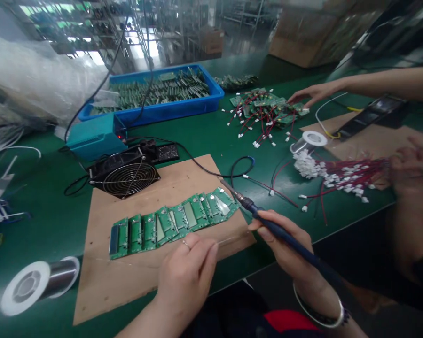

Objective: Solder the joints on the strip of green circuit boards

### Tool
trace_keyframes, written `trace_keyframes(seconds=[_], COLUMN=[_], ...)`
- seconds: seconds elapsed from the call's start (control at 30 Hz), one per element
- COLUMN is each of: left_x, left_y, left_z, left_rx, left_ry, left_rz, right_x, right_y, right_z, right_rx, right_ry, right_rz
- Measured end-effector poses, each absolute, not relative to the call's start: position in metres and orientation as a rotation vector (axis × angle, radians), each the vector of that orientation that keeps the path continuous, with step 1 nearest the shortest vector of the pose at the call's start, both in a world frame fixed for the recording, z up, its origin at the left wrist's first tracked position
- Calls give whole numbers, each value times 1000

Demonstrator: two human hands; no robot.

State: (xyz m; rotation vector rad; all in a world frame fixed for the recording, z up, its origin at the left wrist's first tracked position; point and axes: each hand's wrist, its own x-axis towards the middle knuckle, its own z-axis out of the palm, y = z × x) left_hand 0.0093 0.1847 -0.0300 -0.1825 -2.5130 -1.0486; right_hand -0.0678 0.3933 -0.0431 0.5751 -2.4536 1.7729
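My right hand (289, 239) is wrapped round the handle of a soldering iron (275, 230), whose tip points up and left, above the right end of a row of circuit boards. My left hand (186, 267) is closed, fingers curled together, just in front of the row; whatever it pinches is hidden or too thin to make out. The green circuit boards (150, 232) lie overlapping in a slanted line on a cardboard sheet (105, 286). A dark display sits on the leftmost board.
Behind the cardboard are a fan (130, 178), a teal soldering station (95, 136) and a blue tray (155, 110) of boards. A solder spool (38, 284) lies at left. At right, a co-worker's hand (313, 94) reaches to wired boards (264, 110), near red-black leads (348, 176).
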Motion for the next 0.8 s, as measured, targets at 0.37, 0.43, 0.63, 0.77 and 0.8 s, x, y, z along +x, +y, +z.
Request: trace_keyframes(seconds=[0.37, 0.43, 0.63, 0.77, 0.8], left_x=[-32, -43, -56, -55, -56], left_y=[187, 188, 192, 193, 193], left_z=[-26, -31, -47, -51, -51], left_rx=[-99, -76, -5, 74, 86], left_ry=[-2354, -2355, -2388, -2422, -2426], left_rz=[-624, -545, -525, -517, -519], right_x=[-180, -202, -224, -218, -217], right_y=[389, 378, 361, 368, 369], right_z=[-32, -33, -57, -65, -65], right_rx=[-317, -396, -455, -473, -476], right_ry=[-2076, -2155, -2276, -2315, -2317], right_rz=[2399, 2424, 2476, 2501, 2502])
